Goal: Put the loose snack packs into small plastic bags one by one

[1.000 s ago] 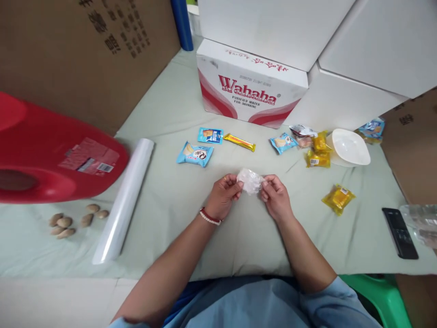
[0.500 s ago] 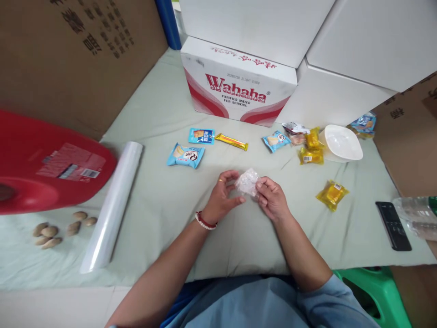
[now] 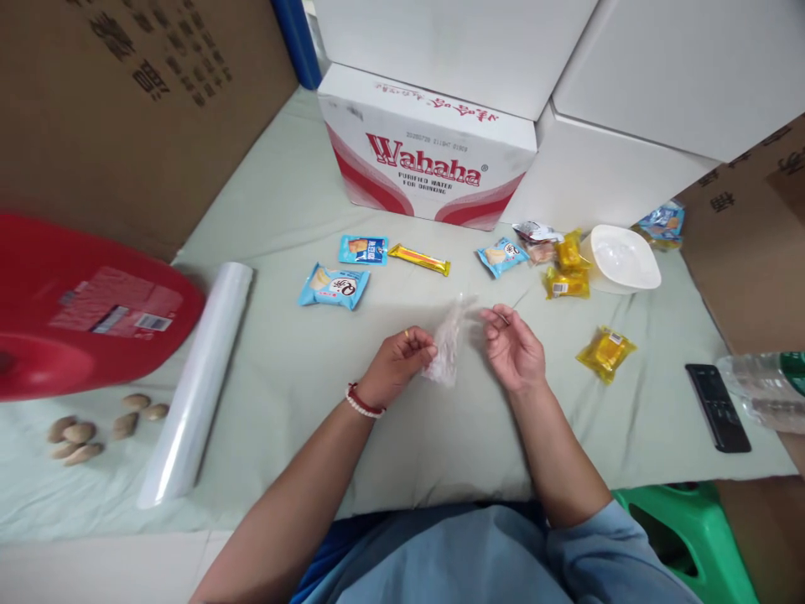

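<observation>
A crumpled clear plastic bag (image 3: 448,348) hangs above the table's middle. My left hand (image 3: 402,361) pinches its left side between thumb and fingers. My right hand (image 3: 516,348) is just right of the bag, fingers loosely curled and apart; its fingertips are close to the bag's blurred upper edge, and contact there is hard to make out. Beyond my hands lie two blue snack packets, a smaller one (image 3: 363,250) and a puffier one (image 3: 334,287), and a slim yellow-wrapped bar (image 3: 419,259). Another blue packet (image 3: 501,256) lies further right.
Yellow-wrapped snacks (image 3: 567,283) sit beside a white bowl (image 3: 651,273), with a single yellow packet (image 3: 607,354) nearer me. A black phone (image 3: 718,408) and plastic bottle (image 3: 760,390) lie right. Left are a plastic-film roll (image 3: 194,386), brown nuts (image 3: 80,433) and a red jug (image 3: 119,310). A Wahaba-style carton (image 3: 428,155) stands behind.
The bag has gone from a compact bundle to a longer, looser shape. My left hand has closed on its side; my right hand has loosened and moved slightly right. The view has shifted slightly.
</observation>
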A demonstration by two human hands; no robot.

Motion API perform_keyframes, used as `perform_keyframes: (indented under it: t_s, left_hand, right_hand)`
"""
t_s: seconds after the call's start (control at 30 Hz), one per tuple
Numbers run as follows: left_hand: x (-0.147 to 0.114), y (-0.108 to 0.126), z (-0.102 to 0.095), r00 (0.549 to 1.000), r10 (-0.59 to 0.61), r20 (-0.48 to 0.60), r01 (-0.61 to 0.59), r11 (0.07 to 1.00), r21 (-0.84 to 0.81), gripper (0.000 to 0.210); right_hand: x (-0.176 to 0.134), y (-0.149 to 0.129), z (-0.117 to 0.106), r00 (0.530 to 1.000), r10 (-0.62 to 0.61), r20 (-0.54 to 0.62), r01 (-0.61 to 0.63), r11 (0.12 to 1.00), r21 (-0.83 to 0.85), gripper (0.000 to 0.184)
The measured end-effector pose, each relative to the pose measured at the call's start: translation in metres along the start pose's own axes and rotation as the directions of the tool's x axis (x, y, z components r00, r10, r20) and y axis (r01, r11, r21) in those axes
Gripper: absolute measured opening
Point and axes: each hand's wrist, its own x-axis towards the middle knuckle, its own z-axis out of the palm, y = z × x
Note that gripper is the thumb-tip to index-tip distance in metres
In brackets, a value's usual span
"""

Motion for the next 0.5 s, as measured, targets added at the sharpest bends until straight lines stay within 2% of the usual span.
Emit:
perform_keyframes:
  t_s: [0.07, 0.13, 0.2, 0.27, 0.33, 0.5]
  left_hand:
    - [0.002, -0.003, 0.002, 0.996, 0.014, -0.086, -0.019, 0.998, -0.058, 0.051]
    - [0.002, -0.004, 0.004, 0.994, 0.025, -0.108, -0.031, 0.998, -0.052, 0.053]
    - [0.001, -0.004, 0.006, 0.994, 0.044, -0.096, -0.045, 0.999, -0.011, 0.054]
    - [0.001, -0.004, 0.007, 0.995, 0.057, -0.087, -0.056, 0.998, 0.012, 0.054]
    - [0.0, -0.005, 0.006, 0.996, 0.044, -0.083, -0.044, 0.999, -0.002, 0.055]
    - [0.001, -0.008, 0.005, 0.998, -0.018, -0.066, 0.015, 0.999, -0.05, 0.057]
  right_hand:
    - [-0.003, 0.007, 0.005, 0.997, -0.064, -0.031, 0.058, 0.985, -0.164, 0.036]
    - [-0.008, 0.015, 0.009, 0.994, -0.105, 0.032, 0.11, 0.929, -0.352, 0.039]
    - [-0.012, 0.023, 0.014, 0.972, -0.133, 0.195, 0.22, 0.808, -0.547, 0.042]
    - [-0.016, 0.03, 0.017, 0.932, -0.146, 0.333, 0.343, 0.656, -0.672, 0.037]
    - [-0.018, 0.034, 0.017, 0.92, -0.148, 0.363, 0.378, 0.583, -0.719, 0.028]
    - [-0.014, 0.036, 0.011, 0.968, -0.087, 0.235, 0.225, 0.715, -0.662, 0.036]
